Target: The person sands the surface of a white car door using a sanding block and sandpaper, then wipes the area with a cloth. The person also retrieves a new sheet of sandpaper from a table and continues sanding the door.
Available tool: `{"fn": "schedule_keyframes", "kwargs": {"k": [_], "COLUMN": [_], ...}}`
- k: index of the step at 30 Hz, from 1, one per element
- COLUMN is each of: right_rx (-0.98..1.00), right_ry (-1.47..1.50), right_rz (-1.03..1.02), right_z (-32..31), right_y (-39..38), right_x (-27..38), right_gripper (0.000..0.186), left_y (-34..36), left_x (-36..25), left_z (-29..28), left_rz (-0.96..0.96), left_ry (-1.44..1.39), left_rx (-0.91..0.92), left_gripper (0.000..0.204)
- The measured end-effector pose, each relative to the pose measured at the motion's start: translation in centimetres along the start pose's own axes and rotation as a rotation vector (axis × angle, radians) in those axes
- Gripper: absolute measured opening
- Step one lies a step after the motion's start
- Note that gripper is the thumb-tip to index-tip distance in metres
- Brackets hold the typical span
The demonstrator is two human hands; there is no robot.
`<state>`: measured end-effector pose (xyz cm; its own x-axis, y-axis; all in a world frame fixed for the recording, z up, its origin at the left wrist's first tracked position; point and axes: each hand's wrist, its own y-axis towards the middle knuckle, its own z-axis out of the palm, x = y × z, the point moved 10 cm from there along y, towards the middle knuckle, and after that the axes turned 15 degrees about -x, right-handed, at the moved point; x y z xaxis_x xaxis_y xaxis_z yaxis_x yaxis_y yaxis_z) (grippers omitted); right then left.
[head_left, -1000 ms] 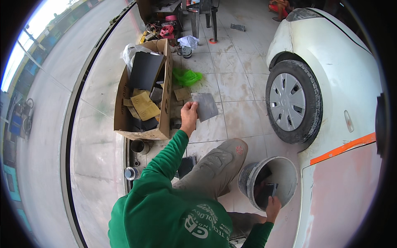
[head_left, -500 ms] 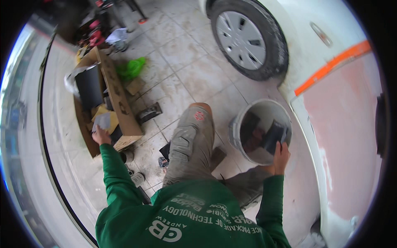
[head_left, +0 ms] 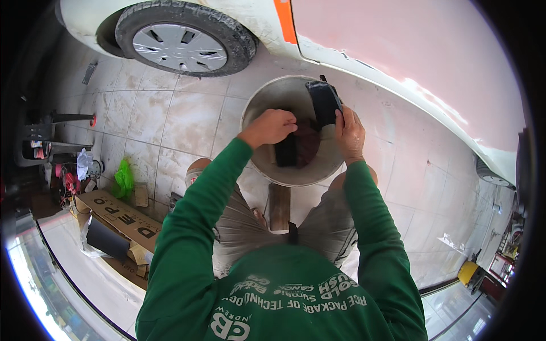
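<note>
A grey bucket [head_left: 259, 165] stands on the floor in front of my knees. My right hand [head_left: 350, 135] grips a flat black rectangular block [head_left: 324, 102], much like a sanding block, at the bucket's right rim. Above the left part of the opening is my left hand [head_left: 272, 126], its fingers pinched together; whether anything small is between them is hidden. Inside the bucket lie another dark block [head_left: 284, 152] and a dark red piece [head_left: 307, 145], both partly in shadow.
A car with a front wheel [head_left: 181, 42] and a pinkish sanded door [head_left: 398, 40] stands just beyond the bucket. At left is an open cardboard box [head_left: 122, 219] with sheets in it, near a green plastic bag [head_left: 123, 179]. A wooden piece [head_left: 279, 207] lies between my legs.
My view has turned right toward the car. My left hand has left the paper at the cardboard box and come over the bucket. The right hand has lifted the black block to the rim.
</note>
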<state>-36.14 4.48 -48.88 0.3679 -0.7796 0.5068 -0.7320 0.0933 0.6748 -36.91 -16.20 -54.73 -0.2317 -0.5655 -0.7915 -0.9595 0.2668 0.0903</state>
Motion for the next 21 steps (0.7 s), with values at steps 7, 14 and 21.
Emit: {"fn": "schedule_keyframes", "kwargs": {"k": [7, 14, 21], "right_rx": [0.002, 0.005, -0.018], "right_ry": [0.024, 0.039, 0.104], "right_rz": [0.010, 0.053, 0.020], "right_z": [0.5, 0.0, -0.3], "right_y": [0.7, 0.9, 1.8], "right_x": [0.4, -0.9, 0.4], "right_gripper": [0.016, 0.014, 0.018], "left_y": [5.3, 2.7, -1.9], "left_x": [11.7, 8.4, 6.1], "left_z": [19.4, 20.1, 20.0], "left_rz": [0.168, 0.024, 0.313], "left_ry": [0.587, 0.488, 0.753], "left_rx": [-0.029, 0.761, 0.497], "left_gripper": [0.048, 0.056, 0.072]}}
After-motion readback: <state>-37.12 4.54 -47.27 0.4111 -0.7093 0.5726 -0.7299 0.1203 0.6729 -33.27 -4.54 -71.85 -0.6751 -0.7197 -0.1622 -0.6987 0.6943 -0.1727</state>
